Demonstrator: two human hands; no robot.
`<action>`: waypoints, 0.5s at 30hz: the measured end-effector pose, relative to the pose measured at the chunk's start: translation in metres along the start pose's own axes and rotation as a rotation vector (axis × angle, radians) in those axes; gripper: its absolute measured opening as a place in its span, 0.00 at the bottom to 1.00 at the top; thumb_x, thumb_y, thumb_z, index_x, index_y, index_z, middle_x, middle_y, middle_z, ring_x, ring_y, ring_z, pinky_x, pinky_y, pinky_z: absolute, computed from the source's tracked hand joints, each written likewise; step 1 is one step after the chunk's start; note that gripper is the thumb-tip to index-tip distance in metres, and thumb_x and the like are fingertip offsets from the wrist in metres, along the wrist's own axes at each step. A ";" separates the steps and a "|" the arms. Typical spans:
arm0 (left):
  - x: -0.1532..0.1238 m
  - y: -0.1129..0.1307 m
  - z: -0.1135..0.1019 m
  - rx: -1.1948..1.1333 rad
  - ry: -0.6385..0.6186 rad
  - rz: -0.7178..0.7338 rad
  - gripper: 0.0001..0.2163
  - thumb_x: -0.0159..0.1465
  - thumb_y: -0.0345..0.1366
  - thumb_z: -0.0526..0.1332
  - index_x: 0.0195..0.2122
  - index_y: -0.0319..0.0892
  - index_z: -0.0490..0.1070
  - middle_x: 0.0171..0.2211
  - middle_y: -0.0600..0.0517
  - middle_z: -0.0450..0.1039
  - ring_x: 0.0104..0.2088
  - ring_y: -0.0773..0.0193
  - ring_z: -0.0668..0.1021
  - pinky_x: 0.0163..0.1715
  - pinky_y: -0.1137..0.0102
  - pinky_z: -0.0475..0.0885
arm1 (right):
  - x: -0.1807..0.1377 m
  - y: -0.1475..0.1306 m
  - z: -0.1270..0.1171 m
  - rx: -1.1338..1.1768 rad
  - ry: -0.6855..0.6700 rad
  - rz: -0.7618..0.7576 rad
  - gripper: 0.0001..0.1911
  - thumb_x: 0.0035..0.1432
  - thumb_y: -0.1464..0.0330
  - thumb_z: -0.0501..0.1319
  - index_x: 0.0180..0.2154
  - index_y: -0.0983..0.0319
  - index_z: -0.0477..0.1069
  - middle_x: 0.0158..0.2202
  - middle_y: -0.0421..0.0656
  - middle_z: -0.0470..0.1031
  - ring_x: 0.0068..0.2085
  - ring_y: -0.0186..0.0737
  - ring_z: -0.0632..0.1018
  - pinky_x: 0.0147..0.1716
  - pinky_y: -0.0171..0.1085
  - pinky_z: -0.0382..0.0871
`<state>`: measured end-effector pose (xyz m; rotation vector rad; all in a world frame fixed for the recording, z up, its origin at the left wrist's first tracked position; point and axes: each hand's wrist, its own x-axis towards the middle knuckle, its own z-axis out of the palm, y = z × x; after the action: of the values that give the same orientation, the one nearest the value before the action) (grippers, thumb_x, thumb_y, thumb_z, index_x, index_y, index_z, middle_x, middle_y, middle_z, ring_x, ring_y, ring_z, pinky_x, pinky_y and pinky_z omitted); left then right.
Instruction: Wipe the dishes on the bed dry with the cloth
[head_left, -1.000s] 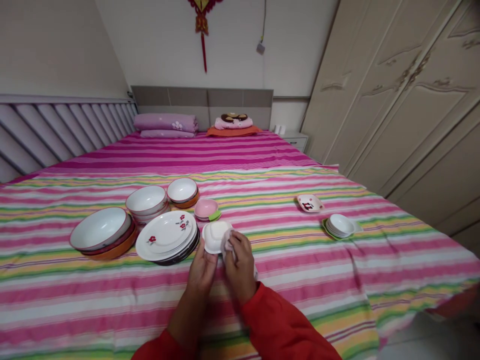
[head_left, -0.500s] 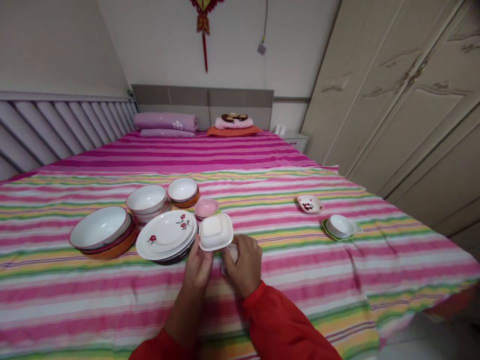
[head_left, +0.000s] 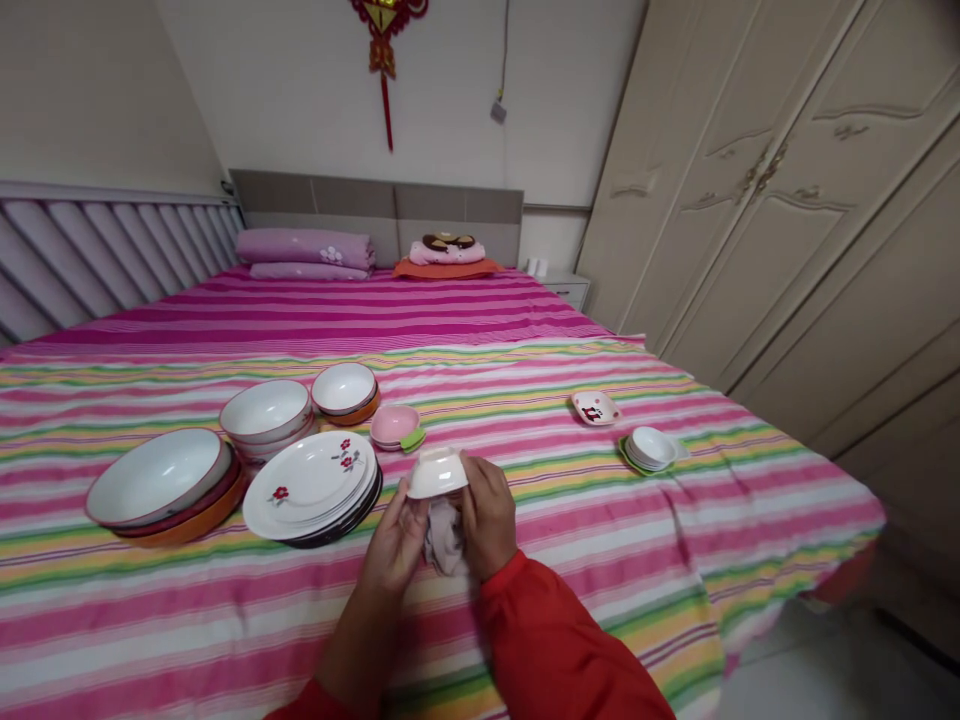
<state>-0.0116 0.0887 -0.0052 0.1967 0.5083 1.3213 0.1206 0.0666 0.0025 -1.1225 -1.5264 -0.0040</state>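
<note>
A small white dish (head_left: 438, 474) is tipped bottom-up between my hands above the striped bedspread. My left hand (head_left: 397, 540) grips its left edge, fingers closed. On the right side my right hand (head_left: 489, 512) holds the dish too, with a crumpled greyish cloth (head_left: 445, 538) hanging beneath it between the hands. Just beyond the dish lie pink small bowls (head_left: 394, 424) with a green tab. Left of my hands is a stack of white plates (head_left: 311, 484) with red flowers, dark plates underneath.
Stacked bowls stand at left: large bowls (head_left: 159, 476), medium bowls (head_left: 266, 410) and smaller bowls (head_left: 344, 386). To the right lie a patterned dish (head_left: 596, 407) and a small stack of white bowls (head_left: 652, 447). Folded bedding (head_left: 306, 248) rests by the headboard (head_left: 345, 205).
The white dish has been tilted so its side now faces me. More of the cloth shows below it. The view has shifted slightly right.
</note>
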 end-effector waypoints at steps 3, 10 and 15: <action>-0.006 -0.004 0.007 0.027 -0.048 -0.106 0.16 0.68 0.31 0.46 0.50 0.38 0.70 0.43 0.45 0.79 0.42 0.65 0.80 0.38 0.77 0.75 | 0.005 0.012 -0.001 0.096 0.077 0.260 0.15 0.62 0.67 0.51 0.42 0.62 0.74 0.35 0.46 0.75 0.38 0.41 0.75 0.38 0.39 0.70; -0.006 -0.010 0.006 0.207 -0.031 -0.141 0.13 0.67 0.30 0.49 0.44 0.38 0.72 0.46 0.46 0.77 0.45 0.64 0.79 0.37 0.74 0.76 | 0.029 0.053 -0.009 0.486 0.234 1.082 0.14 0.53 0.60 0.58 0.22 0.60 0.60 0.12 0.35 0.67 0.14 0.36 0.70 0.14 0.33 0.65; -0.003 -0.012 0.005 0.273 0.042 -0.110 0.12 0.66 0.26 0.50 0.42 0.36 0.72 0.44 0.46 0.78 0.42 0.65 0.80 0.33 0.76 0.76 | 0.058 0.090 -0.043 0.344 0.309 1.086 0.09 0.56 0.67 0.55 0.24 0.60 0.60 0.11 0.36 0.67 0.14 0.37 0.71 0.13 0.33 0.67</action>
<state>0.0010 0.0832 -0.0047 0.3617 0.7260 1.1478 0.2191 0.1268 0.0100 -1.4474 -0.4805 0.7550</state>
